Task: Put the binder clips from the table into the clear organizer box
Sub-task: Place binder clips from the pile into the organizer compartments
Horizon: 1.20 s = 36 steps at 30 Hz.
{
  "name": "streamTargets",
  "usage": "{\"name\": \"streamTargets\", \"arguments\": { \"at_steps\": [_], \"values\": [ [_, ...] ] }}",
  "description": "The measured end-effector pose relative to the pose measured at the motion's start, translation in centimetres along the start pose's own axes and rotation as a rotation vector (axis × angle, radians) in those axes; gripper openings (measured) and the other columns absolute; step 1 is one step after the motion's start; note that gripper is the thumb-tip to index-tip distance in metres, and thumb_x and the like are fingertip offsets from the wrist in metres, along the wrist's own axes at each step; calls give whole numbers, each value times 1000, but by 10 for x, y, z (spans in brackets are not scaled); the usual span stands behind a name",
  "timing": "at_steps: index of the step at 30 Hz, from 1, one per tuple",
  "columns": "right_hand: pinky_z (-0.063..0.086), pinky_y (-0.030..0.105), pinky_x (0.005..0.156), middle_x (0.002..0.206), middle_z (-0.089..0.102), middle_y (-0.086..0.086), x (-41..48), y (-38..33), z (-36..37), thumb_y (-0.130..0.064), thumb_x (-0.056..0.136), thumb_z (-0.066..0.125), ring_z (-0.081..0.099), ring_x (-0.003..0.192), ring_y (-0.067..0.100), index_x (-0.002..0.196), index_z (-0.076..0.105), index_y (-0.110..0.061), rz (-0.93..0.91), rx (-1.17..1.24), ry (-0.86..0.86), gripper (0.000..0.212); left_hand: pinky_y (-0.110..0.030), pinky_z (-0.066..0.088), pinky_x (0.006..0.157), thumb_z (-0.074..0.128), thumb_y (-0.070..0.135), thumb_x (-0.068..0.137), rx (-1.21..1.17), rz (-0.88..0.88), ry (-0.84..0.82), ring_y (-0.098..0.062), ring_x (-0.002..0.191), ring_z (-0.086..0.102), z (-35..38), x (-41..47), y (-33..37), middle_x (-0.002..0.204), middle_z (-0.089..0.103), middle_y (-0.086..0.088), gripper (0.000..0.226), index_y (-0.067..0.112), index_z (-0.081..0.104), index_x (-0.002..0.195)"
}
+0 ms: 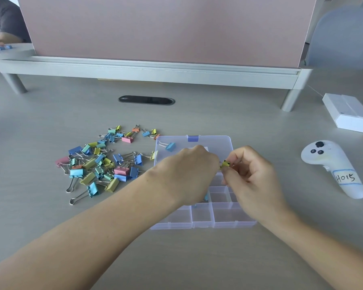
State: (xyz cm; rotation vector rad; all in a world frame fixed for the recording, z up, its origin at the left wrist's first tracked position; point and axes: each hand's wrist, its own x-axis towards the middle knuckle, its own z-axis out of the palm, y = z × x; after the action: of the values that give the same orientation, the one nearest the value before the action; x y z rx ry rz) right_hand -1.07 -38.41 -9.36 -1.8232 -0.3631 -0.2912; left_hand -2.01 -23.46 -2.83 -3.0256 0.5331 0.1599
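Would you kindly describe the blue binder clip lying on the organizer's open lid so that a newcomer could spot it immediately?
Find the clear organizer box in the middle of the table, with its lid folded open away from the person. In the lid's far left corner lies a single light blue binder clip. It is the only clip on the lid, apart from the colourful pile on the table.

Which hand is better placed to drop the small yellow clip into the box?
Right, probably. The right hand pinches the yellow clip directly above the organizer box compartments; the left hand only touches its wire end.
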Motion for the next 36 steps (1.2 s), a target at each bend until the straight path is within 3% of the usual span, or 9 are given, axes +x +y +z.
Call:
{"name": "streamTargets", "arguments": {
  "at_steps": [4, 7, 9, 12, 16, 19, 25, 30, 36],
  "values": [
    [47, 47, 53, 65, 57, 2, 0, 0, 1, -6, 83, 60, 54, 57, 36, 74, 54, -26, -8, -3, 8, 23, -32, 42, 60, 54, 9, 87, -3, 21, 22, -25, 82, 50, 0, -3, -2, 106, 51, -4, 18, 20, 60, 99],
    [42, 34, 49, 63, 57, 3, 0, 0, 1, -3, 82, 61, 51, 55, 33, 73, 54, -24, 0, -10, 15, 24, -33, 51, 65, 55, 14, 84, -20, 42, 98, -24, 87, 60, -4, -5, -14, 97, 59, 0, 13, 23, 63, 87],
    [40, 28, 48, 64, 58, 6, 0, 1, 0, 3, 83, 60, 50, 55, 33, 75, 55, -20, 10, -2, 8, 25, -34, 54, 68, 57, 23, 83, -86, 65, 89, -18, 84, 60, -5, -9, -25, 85, 61, 7, 10, 24, 65, 77],
    [39, 24, 46, 63, 58, 6, 0, 0, 1, 2, 83, 59, 50, 54, 31, 76, 55, -17, 21, 0, -3, 21, -30, 53, 70, 55, 35, 85, -137, 127, 4, 0, 73, 52, -1, -16, -33, 73, 56, 23, 17, 29, 71, 86],
    [37, 25, 46, 61, 56, 2, 0, 0, 1, 2, 84, 59, 51, 55, 33, 75, 54, -18, 12, 2, -8, 23, -30, 52, 80, 52, 40, 88, -136, 150, -109, -3, 83, 51, 6, -20, -30, 72, 48, 24, 22, 41, 68, 103],
    [37, 27, 46, 61, 55, 0, 1, 0, 1, -1, 83, 59, 52, 57, 36, 75, 54, -20, 3, 0, -4, 21, -34, 54, 79, 52, 39, 87, -159, 145, -129, -12, 90, 56, 7, -20, -28, 80, 54, 18, 21, 37, 68, 100],
    [38, 30, 47, 60, 55, -6, 1, 0, 2, -16, 77, 56, 54, 57, 35, 73, 53, -25, -15, -27, -11, 10, -34, 54, 79, 51, 38, 86, -144, 116, -153, -11, 89, 55, 10, -16, -28, 83, 61, 13, 21, 32, 69, 97],
    [45, 41, 53, 65, 57, 1, -1, 0, 1, -16, 77, 56, 55, 60, 36, 75, 54, -22, -24, -32, -27, 6, -36, 55, 70, 48, 31, 91, -162, 127, -217, -17, 76, 60, 7, -14, -33, 84, 68, -8, 26, 15, 68, 86],
    [44, 38, 53, 65, 57, -1, 0, 0, 2, -13, 77, 57, 56, 60, 34, 76, 55, -20, -37, -42, -26, 7, -28, 55, 72, 55, 35, 91, -276, 73, -130, -2, 74, 58, 4, -14, -36, 73, 64, 16, 19, 31, 74, 90]
  ]
}}
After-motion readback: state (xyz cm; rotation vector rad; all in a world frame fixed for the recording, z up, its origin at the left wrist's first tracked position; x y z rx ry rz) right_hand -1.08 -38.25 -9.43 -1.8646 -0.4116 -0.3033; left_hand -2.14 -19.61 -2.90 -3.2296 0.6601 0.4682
